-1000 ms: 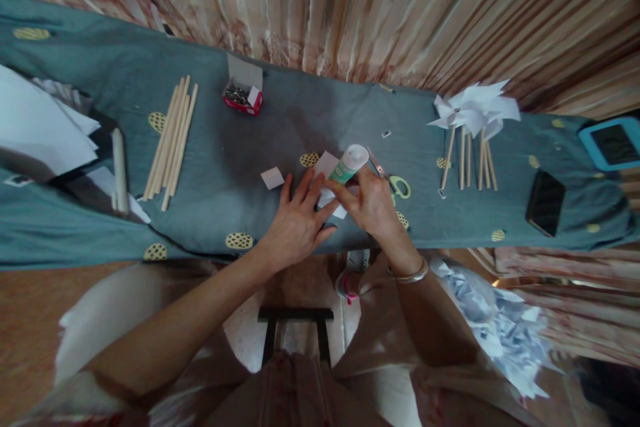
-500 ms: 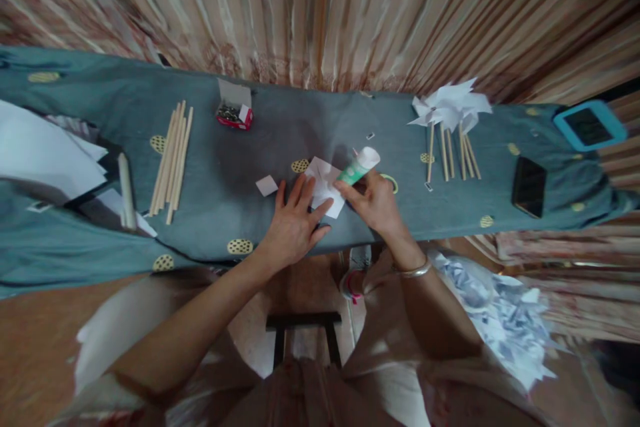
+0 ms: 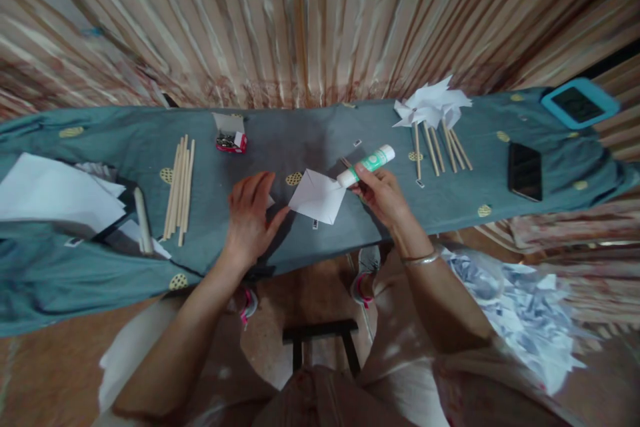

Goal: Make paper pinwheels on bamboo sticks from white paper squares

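Observation:
A white square of paper (image 3: 318, 197) with slits running in from its corners lies flat on the cloth-covered table. My right hand (image 3: 384, 197) grips a green-and-white glue stick (image 3: 367, 165), tilted, its lower end at the paper's right corner. Left of the paper is my left hand (image 3: 251, 217), thumb spread away from the bent fingers, the thumb tip near the paper's left corner. A small white paper piece (image 3: 271, 201) shows partly behind that hand. Close to the glue stick, a thin pointed thing (image 3: 345, 162) sticks out, mostly hidden.
Wooden sticks (image 3: 180, 190), a red box of small metal pieces (image 3: 231, 141) and paper sheets (image 3: 60, 193) lie leftward. Paper pinwheels (image 3: 434, 103) on sticks, a black phone (image 3: 525, 171) and a blue-framed device (image 3: 580, 104) are rightward. A bag of folded paper (image 3: 530, 320) stands below.
My left hand has lifted off the paper and moved left to the small piece. The paper now lies with a plain face up. The glue stick has tipped further over in my right hand.

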A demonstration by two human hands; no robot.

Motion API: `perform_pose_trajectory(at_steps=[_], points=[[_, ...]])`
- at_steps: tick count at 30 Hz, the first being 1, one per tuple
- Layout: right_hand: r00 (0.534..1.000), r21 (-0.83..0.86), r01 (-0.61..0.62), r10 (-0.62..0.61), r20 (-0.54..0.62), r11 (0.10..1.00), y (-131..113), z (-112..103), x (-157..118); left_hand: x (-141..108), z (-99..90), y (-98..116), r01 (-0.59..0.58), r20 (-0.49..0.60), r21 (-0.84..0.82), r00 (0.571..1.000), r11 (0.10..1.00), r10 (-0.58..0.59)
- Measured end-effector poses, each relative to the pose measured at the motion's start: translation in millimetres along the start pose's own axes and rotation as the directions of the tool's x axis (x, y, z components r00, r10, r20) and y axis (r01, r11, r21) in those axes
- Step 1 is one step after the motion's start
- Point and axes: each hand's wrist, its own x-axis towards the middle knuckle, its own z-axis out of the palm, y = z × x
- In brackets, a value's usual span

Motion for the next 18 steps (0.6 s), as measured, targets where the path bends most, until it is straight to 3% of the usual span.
perform_pose_trajectory(at_steps=[3,7,18], points=[[0.997,0.092,-0.078,0.076,0.018,0.993,0,4,1,2,-3.0,-17,0.072,0.070,0.025,0.995,0.997,-0.074],[0.988,0.174,-0.154,0.145,0.062,0.973,1,6,2,0,-5.7,-24,0.127,0.116,-0.017,0.986,0.992,-0.124],[0.955,0.277,-0.221,0.150,0.256,0.935,17,32,-6,3,7.9,1,0.242,0.110,-0.378,0.970,0.894,-0.216]])
